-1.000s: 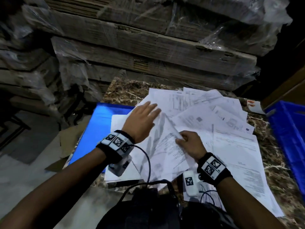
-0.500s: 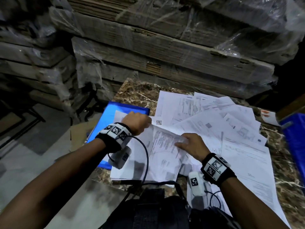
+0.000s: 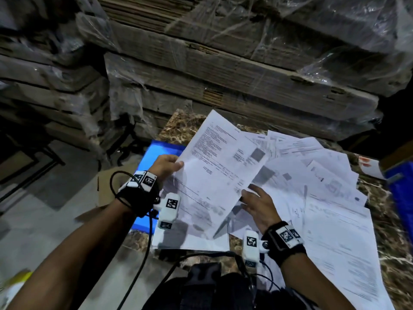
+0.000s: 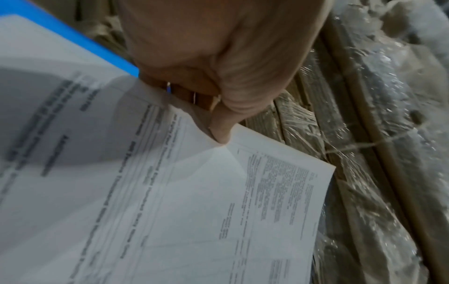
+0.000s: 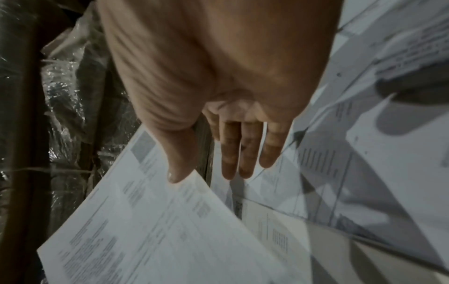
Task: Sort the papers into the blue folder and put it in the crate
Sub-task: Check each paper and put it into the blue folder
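Observation:
My left hand (image 3: 173,166) pinches the left edge of a printed sheet (image 3: 220,162) and holds it tilted up above the table; the left wrist view shows thumb and fingers (image 4: 218,126) clamped on that sheet (image 4: 194,192). My right hand (image 3: 249,194) is at the sheet's lower right edge with its fingers straight; its thumb (image 5: 176,173) touches the sheet (image 5: 150,230). The blue folder (image 3: 156,151) lies open at the table's left, mostly under a small pile of papers (image 3: 190,233). Several loose papers (image 3: 324,186) fan out to the right. The blue crate (image 3: 400,198) stands at the right edge.
The marble table (image 3: 178,124) backs onto tall stacks of plastic-wrapped flattened cardboard (image 3: 223,74). More wrapped stacks (image 3: 55,86) stand at the left beside grey floor (image 3: 44,220). Cables hang from both wrists near the table's front edge.
My left hand has gone from lying flat on the papers to gripping one sheet and raising it off the pile. My right hand has slid to that sheet's right edge.

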### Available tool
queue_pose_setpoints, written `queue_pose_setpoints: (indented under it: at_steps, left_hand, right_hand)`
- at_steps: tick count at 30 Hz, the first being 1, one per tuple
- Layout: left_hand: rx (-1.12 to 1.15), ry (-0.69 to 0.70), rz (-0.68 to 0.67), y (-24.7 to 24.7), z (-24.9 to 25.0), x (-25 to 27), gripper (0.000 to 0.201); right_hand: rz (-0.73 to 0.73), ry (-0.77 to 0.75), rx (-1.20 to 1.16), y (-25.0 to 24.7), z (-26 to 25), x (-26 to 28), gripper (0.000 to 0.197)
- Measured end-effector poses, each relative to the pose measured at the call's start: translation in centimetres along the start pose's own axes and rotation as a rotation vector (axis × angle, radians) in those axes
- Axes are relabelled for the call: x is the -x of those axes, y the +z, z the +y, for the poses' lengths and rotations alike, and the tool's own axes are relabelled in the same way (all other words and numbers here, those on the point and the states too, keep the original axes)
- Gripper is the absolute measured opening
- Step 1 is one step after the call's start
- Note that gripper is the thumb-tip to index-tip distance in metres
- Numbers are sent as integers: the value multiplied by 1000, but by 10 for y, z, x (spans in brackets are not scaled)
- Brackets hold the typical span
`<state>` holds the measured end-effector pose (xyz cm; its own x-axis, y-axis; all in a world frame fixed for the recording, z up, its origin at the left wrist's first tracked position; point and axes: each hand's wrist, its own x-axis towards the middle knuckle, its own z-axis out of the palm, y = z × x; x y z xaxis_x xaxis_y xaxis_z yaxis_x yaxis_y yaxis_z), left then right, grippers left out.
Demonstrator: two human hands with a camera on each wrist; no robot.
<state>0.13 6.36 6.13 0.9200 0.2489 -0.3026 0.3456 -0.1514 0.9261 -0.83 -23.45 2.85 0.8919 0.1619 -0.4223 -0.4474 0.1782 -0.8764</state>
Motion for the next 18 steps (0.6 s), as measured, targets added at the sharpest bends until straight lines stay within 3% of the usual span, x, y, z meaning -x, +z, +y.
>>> queue_pose_setpoints:
  at_steps: [2, 4, 7, 9, 11, 14, 18]
  left_hand:
    - [111, -75, -12, 3, -6, 7, 13]
    - [158, -135, 8, 6, -15, 10, 19]
    - [86, -189, 44, 5, -29, 10, 22]
    - [-70, -209, 71, 4, -37, 10, 23]
    - [-266, -183, 82, 3, -46, 11, 27]
    - [-623, -189, 77, 2, -58, 14, 7]
    - [-591, -250, 111, 3, -72, 19, 34]
  right_hand:
    - [2, -33, 84, 11, 3, -2, 18]
    - [43, -56, 202, 15, 7, -8, 7]
    - [79, -71, 347, 16, 11, -16, 16]
    - [108, -66, 415, 19, 7, -16, 7]
    - [130, -73, 484, 20, 7, -20, 21]
    - [114, -83, 643, 19, 12, -28, 28]
    - [125, -43, 843, 26, 17, -31, 15]
